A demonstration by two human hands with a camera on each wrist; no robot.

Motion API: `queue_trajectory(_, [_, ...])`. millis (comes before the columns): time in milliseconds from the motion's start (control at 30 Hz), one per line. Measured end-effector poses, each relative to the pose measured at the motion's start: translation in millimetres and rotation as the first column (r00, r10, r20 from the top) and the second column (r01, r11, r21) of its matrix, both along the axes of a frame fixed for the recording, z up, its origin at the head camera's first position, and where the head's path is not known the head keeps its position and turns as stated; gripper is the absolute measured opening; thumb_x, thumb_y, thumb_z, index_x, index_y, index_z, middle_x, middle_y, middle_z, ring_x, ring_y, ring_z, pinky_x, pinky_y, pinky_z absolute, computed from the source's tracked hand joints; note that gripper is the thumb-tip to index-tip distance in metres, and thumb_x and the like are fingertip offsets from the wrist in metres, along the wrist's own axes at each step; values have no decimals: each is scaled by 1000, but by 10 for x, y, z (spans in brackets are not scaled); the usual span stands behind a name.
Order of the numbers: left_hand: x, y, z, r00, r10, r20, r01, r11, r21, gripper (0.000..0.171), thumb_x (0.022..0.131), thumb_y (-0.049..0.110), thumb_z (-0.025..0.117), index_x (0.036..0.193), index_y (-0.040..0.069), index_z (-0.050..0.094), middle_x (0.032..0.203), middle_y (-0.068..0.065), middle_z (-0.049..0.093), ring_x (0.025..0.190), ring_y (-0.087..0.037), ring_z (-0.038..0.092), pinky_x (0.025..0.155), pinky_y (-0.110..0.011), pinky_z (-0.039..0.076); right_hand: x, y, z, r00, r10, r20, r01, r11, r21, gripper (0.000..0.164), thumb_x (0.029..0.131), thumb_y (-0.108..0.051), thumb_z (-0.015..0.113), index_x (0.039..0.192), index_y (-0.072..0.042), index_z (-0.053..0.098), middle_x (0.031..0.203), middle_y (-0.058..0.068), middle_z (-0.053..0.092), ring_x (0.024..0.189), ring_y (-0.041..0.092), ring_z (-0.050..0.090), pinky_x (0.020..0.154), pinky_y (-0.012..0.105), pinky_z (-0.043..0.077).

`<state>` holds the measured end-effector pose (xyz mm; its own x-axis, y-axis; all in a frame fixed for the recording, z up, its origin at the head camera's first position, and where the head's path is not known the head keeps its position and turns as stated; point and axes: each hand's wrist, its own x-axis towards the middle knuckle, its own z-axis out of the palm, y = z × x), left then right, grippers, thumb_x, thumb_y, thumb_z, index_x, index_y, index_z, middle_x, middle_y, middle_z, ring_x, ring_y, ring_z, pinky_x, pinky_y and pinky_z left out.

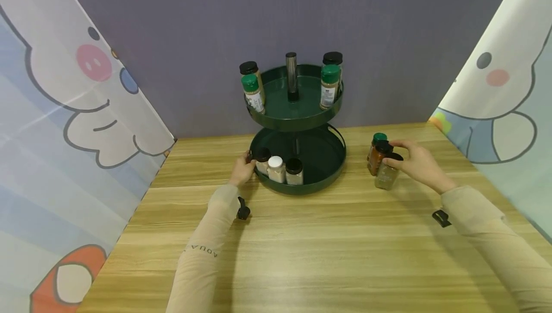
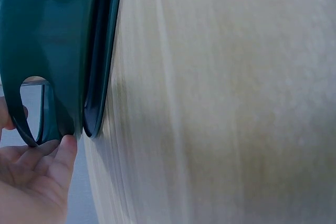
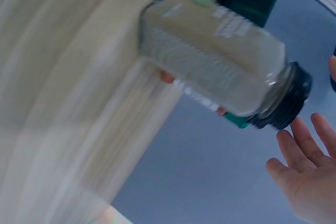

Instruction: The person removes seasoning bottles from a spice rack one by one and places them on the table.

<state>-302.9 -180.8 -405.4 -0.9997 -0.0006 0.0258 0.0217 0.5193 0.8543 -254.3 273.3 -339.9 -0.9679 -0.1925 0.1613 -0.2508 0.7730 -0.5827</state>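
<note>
My left hand [image 1: 242, 170] grips the left rim of a dark green two-tier turntable [image 1: 316, 186]. In the left wrist view its fingers lie around the handle cut-out of the tray wall [image 2: 58, 51]. Over on the right, my right hand [image 1: 420, 162] reaches to the black lid of a clear spice jar [image 1: 386, 176] standing on the table. The right wrist view shows the jar [image 3: 210, 51] with the spread fingertips [image 3: 286, 139] right beside its lid. Behind it stand a red-brown spice jar [image 1: 376, 159] with a black lid and a green-lidded jar [image 1: 379, 137], partly hidden.
The lower tier holds a white-lidded jar [image 1: 276, 169] between two black-lidded jars. On the upper tier stand green-lidded jars, left [image 1: 254, 95] and right [image 1: 328, 90], each before a black-lidded one. A metal post [image 1: 292, 73] rises in the middle. A grey panel [image 1: 207, 54] backs the wooden table [image 1: 327, 255].
</note>
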Motion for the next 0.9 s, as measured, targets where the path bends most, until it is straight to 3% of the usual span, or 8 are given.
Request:
queue_trajectory(233, [-8, 8, -15, 1000, 1, -8, -1, 1000, -11, 54, 92, 14, 39, 137, -8, 19, 132, -26, 36, 122, -32, 37, 98, -37, 35, -52, -183, 48, 996, 64, -64, -66, 998, -20, 61, 80, -36, 63, 124, 2, 46, 125, 26, 45, 113, 45, 38, 89, 57, 32])
queue_trajectory(433, [3, 17, -7, 1000, 8, -1, -8, 1000, 11, 54, 93, 13, 38, 137, -8, 17, 134, -26, 34, 123, -31, 35, 99, -37, 34, -114, -436, 57, 989, 147, -24, -148, 984, -99, 57, 80, -32, 64, 124, -1, 46, 124, 19, 48, 114, 38, 42, 93, 49, 35])
queue_trajectory(900, [9, 14, 8, 1000, -11, 22, 10, 999, 44, 53, 93, 12, 37, 139, -6, 15, 135, -25, 33, 124, -30, 34, 99, -36, 34, -155, -1147, -43, 935, 354, 24, -345, 924, -166, 59, 78, -32, 67, 124, -3, 45, 123, 17, 49, 114, 31, 44, 96, 43, 36])
